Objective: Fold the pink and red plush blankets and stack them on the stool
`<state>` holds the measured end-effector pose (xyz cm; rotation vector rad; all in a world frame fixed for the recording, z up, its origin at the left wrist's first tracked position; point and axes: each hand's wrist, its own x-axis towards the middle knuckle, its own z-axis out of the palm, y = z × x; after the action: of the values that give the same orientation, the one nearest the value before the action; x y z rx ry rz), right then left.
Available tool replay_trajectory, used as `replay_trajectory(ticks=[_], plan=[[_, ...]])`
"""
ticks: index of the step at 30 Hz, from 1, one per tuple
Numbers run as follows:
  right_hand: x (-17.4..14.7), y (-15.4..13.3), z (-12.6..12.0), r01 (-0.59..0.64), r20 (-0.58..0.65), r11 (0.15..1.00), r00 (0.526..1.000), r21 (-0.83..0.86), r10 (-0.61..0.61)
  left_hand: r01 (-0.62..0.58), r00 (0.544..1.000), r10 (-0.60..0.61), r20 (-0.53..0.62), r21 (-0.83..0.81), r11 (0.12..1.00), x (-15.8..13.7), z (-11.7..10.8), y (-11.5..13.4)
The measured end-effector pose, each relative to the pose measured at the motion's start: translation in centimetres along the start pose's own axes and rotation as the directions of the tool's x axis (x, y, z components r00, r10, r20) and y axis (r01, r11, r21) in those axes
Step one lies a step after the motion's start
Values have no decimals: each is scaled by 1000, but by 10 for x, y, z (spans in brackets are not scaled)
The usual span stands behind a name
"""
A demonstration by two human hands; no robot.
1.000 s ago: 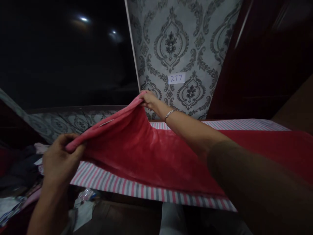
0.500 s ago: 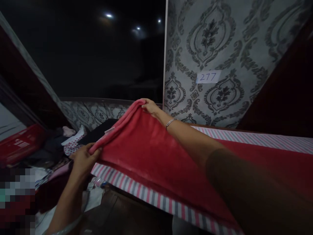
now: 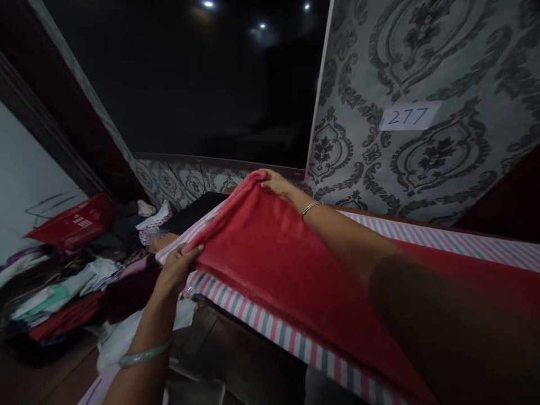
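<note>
A red plush blanket (image 3: 270, 264) lies lengthwise over a striped cloth (image 3: 270, 332) in pink, grey and white. My right hand (image 3: 276, 184) pinches the blanket's far corner, lifted above the surface. At the near corner, my left hand (image 3: 179, 267) has its fingers closed on the same edge. Between the two hands the edge is raised and folded thick, and the striped cloth shows just beyond it. My right arm covers part of the blanket.
Several garments (image 3: 84, 281) are heaped on the left, with a red basket (image 3: 80, 222) behind them. A dark flat object (image 3: 198, 211) lies past the blanket's end. Behind stand a large black screen (image 3: 189, 84) and a patterned wall with a paper label (image 3: 409, 116).
The view has swung left, bringing more of the clothes heap and basket into sight. Both hands keep hold of the blanket edge; striped cloth now shows beyond it.
</note>
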<state>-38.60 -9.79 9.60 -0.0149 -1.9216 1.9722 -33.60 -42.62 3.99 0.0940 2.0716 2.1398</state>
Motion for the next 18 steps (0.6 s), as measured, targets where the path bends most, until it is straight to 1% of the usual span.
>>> replay_trajectory(ticks=[2, 3, 5, 6, 8, 11, 14, 16, 18], plan=[[-3, 0, -2, -11, -16, 1000, 1000, 7, 11, 26, 999, -23, 27, -115, 993, 1, 2, -4], [-4, -1, -3, -8, -26, 1000, 1000, 14, 8, 38, 998, -32, 46, -145, 989, 1, 3, -4], [-6, -4, -4, 11, -34, 999, 999, 35, -10, 58, 996, -48, 74, -148, 987, 0, 3, -1], [-7, -5, -5, 22, -32, 999, 999, 44, -21, 53, 996, -44, 73, -130, 990, -1, 3, 2], [-7, -7, -4, 24, -20, 998, 1000, 49, -23, 3, 1000, -1, 29, -72, 997, -5, 4, 10], [-8, -10, -2, -42, 7, 999, 999, 10, 42, -92, 994, 94, -57, 31, 995, -11, 4, 19], [-10, -15, -2, -81, 33, 997, 996, -13, 81, -122, 991, 128, -40, 127, 984, -13, 2, 20], [-13, -20, -5, -78, 27, 997, 997, -8, 78, -115, 992, 123, -32, 190, 975, -13, 0, 19], [-17, -26, -12, -52, 19, 999, 998, -7, 52, -130, 988, 145, -45, 249, 960, -14, 0, 22]])
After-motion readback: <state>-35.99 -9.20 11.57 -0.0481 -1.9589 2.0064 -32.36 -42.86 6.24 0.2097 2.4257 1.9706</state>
